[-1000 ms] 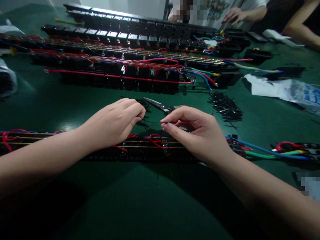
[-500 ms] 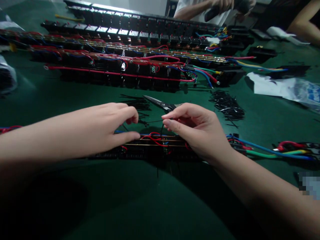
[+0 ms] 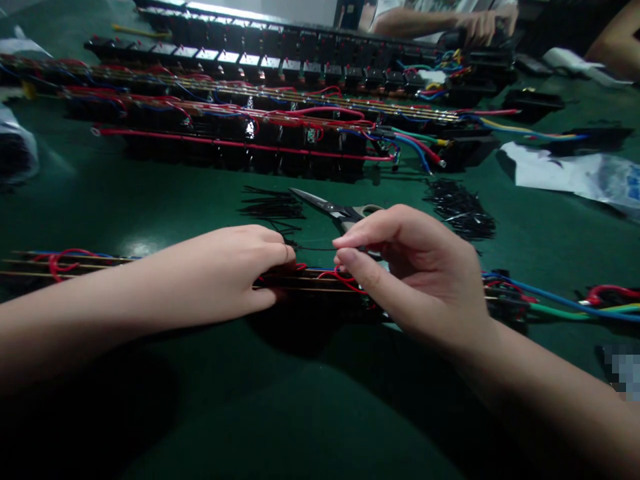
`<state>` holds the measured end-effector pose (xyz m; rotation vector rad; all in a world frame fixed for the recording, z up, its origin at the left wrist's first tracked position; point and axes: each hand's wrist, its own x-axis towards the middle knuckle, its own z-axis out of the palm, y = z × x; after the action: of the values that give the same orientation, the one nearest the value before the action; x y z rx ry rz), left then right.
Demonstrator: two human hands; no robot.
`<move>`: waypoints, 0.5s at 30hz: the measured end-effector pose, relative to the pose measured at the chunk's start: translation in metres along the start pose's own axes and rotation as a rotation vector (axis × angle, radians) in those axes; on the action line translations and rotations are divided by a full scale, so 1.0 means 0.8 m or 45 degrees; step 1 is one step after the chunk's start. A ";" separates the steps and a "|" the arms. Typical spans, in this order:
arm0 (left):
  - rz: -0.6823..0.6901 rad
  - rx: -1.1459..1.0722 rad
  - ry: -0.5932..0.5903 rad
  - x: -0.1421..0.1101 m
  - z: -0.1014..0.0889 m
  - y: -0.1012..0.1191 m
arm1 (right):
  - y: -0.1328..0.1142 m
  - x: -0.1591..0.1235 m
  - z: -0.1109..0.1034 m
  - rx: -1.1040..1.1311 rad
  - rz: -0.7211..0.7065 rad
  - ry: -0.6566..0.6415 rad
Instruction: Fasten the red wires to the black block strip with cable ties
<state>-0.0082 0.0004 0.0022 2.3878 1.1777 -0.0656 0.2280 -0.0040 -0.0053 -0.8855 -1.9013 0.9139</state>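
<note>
A long black socket strip [image 3: 310,297] with brass rails and red and blue wires lies across the green table in front of me. My left hand [image 3: 230,273] rests on it, fingers closed, its fingertips pinching one end of a thin black cable tie [image 3: 313,248]. My right hand [image 3: 410,273] pinches the tie's other end between thumb and forefinger, just above the red wire loop [image 3: 340,277]. The tie stretches level between the two hands. Scissors [image 3: 330,208] lie right behind my right hand.
Loose black cable ties lie in a pile [image 3: 273,203] behind my left hand and another pile [image 3: 460,210] to the right. Several wired strips [image 3: 240,127] fill the far table. A plastic bag [image 3: 575,173] lies right. Another person's hands [image 3: 480,23] work at the far edge.
My left hand opened and dropped onto the strip, then closed again on the tie's end. Both hands shifted slightly right and lower; the tie now runs taut between them.
</note>
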 end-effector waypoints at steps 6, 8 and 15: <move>0.058 -0.147 0.114 0.014 0.018 -0.001 | 0.016 0.001 0.007 0.181 0.162 0.030; 0.030 -0.187 0.119 0.016 0.020 -0.006 | 0.020 0.001 0.008 0.262 0.223 0.098; -0.011 -0.237 0.021 0.020 0.013 -0.008 | 0.020 0.007 0.006 0.291 0.272 0.072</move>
<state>-0.0014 0.0112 -0.0136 2.2242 1.1491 0.0587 0.2250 0.0077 -0.0189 -0.9759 -1.6371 1.1947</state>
